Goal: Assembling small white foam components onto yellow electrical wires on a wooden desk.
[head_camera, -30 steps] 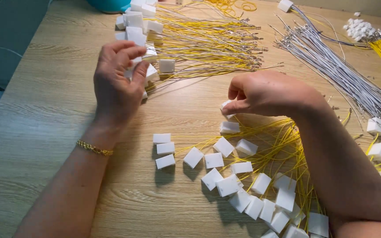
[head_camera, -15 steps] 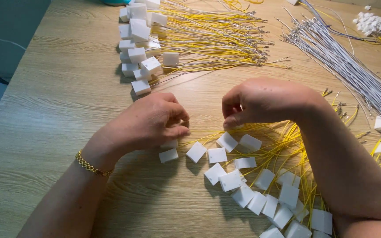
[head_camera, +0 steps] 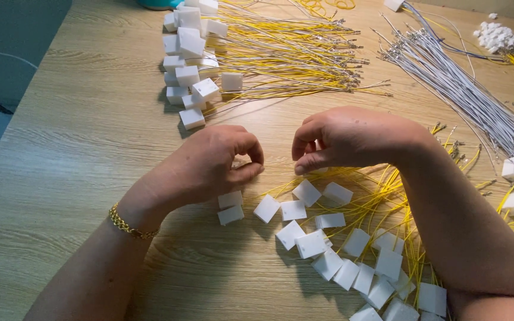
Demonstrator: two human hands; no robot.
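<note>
While your left hand (head_camera: 212, 163) curled thumb-to-finger | right hand (head_camera: 343, 138) likewise pinched, contents hidden | white connector blocks (head_camera: 304, 220): likely light, rigid; grip flat sides.

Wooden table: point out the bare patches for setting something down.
Bare wood runs along the table left of the far pile of white blocks and the left hand. Crowded: near blocks below the right hand, white wires far right.
</note>
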